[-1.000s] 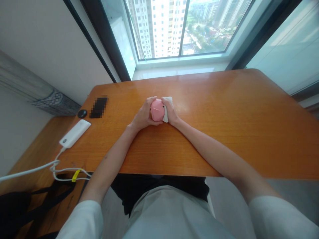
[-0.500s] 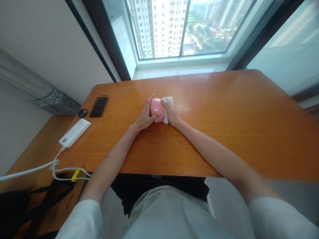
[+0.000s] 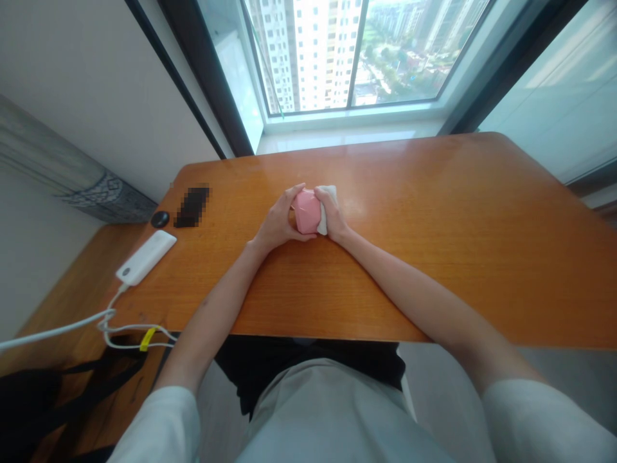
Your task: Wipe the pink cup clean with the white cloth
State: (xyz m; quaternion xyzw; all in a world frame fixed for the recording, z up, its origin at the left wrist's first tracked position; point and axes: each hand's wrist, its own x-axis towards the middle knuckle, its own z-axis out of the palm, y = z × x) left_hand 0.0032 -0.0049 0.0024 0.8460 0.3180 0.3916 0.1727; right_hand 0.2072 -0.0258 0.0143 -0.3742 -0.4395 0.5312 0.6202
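A small pink object (image 3: 307, 211) with a faceted, rounded-square outline is between my hands over the middle of the desk; its exact kind does not show. My left hand (image 3: 282, 220) curves around its left side, fingers at the far edge and thumb along the near edge. At its right side, my right hand (image 3: 333, 216) is closed on a folded white cloth or tissue (image 3: 322, 224), pressed against the pink object. My right thumb lies by the upper right corner, while the other right fingers are mostly hidden.
On the left of the wooden desk (image 3: 434, 257) lie a white power bank (image 3: 146, 258) with a white cable (image 3: 126, 330), a round black object (image 3: 160, 219) and a blurred-out dark item (image 3: 191, 206). A window (image 3: 351, 58) stands beyond the far edge.
The pink object has turned a little and shifted slightly right. My left thumb has slid from its face to its near edge. The white cloth stays in my right hand.
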